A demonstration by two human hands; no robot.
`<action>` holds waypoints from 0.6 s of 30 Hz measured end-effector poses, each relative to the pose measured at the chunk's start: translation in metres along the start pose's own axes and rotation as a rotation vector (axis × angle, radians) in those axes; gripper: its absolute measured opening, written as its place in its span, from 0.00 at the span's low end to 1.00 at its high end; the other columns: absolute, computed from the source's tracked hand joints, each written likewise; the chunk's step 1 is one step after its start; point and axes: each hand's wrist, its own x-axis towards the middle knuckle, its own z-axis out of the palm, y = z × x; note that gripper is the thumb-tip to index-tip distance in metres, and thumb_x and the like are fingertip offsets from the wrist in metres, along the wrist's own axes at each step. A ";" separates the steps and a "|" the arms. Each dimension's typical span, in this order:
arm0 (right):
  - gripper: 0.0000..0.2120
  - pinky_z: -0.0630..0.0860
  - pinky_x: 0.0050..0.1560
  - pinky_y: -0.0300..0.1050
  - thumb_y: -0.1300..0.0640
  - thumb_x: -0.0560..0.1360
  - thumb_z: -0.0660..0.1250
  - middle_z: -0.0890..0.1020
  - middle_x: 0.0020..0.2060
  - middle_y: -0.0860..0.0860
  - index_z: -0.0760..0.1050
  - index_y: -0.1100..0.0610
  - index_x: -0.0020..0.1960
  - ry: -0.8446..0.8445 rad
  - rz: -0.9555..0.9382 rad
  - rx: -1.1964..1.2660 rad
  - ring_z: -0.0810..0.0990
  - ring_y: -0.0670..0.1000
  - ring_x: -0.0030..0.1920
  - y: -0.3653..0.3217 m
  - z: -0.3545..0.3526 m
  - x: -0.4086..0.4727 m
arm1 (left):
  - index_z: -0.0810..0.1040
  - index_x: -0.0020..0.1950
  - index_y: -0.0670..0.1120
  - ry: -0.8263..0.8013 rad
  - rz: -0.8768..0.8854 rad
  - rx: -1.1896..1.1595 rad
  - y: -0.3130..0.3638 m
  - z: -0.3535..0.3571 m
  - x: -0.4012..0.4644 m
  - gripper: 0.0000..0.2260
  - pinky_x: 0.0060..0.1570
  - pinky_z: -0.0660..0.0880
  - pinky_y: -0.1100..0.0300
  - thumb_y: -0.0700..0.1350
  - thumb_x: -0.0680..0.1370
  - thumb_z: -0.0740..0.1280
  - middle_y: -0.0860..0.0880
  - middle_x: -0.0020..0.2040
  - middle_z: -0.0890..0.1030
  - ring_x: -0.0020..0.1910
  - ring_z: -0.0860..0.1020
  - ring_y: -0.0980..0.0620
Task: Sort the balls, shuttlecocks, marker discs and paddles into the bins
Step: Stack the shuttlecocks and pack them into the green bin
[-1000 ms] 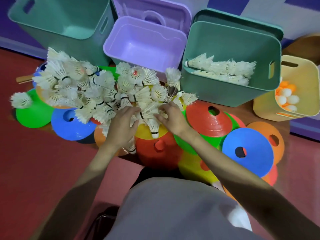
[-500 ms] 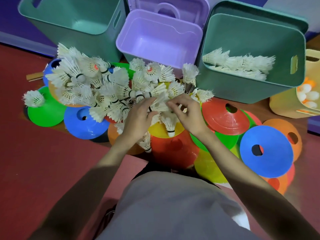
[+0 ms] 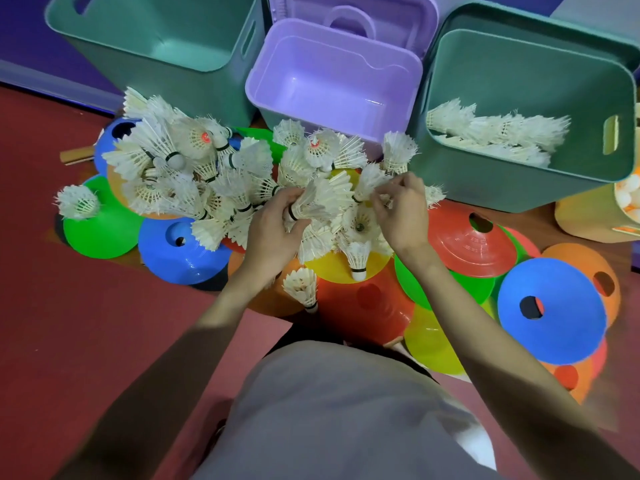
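Left hand grips shuttlecock stack, feathers fanning up-right of its knuckles. Right hand pinches feathers of another shuttlecock at fingertips, probably just one. Loose shuttlecock pile left of left hand, over marker discs. Teal bin holding shuttlecocks just beyond right hand.

Left hand, right hand: fingers curled, pinching.

Yellow bin of balls cut off right.
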 end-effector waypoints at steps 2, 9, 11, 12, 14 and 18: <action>0.06 0.62 0.44 0.36 0.59 0.75 0.67 0.75 0.43 0.56 0.81 0.62 0.46 0.105 -0.030 0.018 0.73 0.56 0.49 -0.005 -0.008 -0.004 | 0.75 0.63 0.39 0.011 0.014 0.007 0.001 0.001 0.001 0.19 0.51 0.69 0.74 0.35 0.73 0.72 0.51 0.55 0.79 0.53 0.74 0.61; 0.06 0.67 0.40 0.38 0.60 0.78 0.65 0.73 0.39 0.50 0.77 0.61 0.43 0.300 -0.197 0.327 0.73 0.50 0.38 -0.030 -0.034 -0.018 | 0.76 0.62 0.40 0.067 -0.011 0.051 0.005 0.008 0.011 0.17 0.54 0.71 0.60 0.38 0.74 0.72 0.46 0.56 0.81 0.55 0.77 0.49; 0.06 0.67 0.40 0.36 0.61 0.78 0.66 0.73 0.39 0.51 0.78 0.61 0.43 0.231 -0.249 0.361 0.72 0.48 0.37 -0.035 -0.035 -0.020 | 0.76 0.63 0.41 0.052 -0.017 0.035 0.004 0.009 0.014 0.18 0.55 0.72 0.61 0.38 0.74 0.72 0.47 0.56 0.81 0.56 0.77 0.51; 0.05 0.67 0.41 0.36 0.61 0.78 0.66 0.74 0.39 0.51 0.78 0.61 0.44 0.179 -0.271 0.356 0.72 0.48 0.37 -0.037 -0.033 -0.020 | 0.76 0.63 0.42 0.037 -0.014 0.020 0.004 0.010 0.016 0.18 0.56 0.72 0.61 0.38 0.74 0.72 0.48 0.57 0.81 0.56 0.77 0.52; 0.05 0.67 0.42 0.37 0.61 0.77 0.66 0.75 0.39 0.52 0.79 0.61 0.45 0.054 -0.311 0.339 0.72 0.48 0.39 -0.038 -0.027 -0.018 | 0.75 0.65 0.43 0.002 0.009 -0.017 0.006 0.011 0.018 0.20 0.56 0.73 0.62 0.38 0.74 0.73 0.50 0.57 0.80 0.56 0.77 0.54; 0.06 0.66 0.44 0.34 0.60 0.77 0.66 0.77 0.41 0.54 0.81 0.61 0.50 -0.086 -0.334 0.345 0.74 0.49 0.42 -0.039 -0.021 -0.009 | 0.74 0.66 0.43 -0.007 0.011 -0.049 0.004 0.011 0.020 0.20 0.56 0.72 0.64 0.39 0.74 0.72 0.54 0.56 0.79 0.55 0.76 0.59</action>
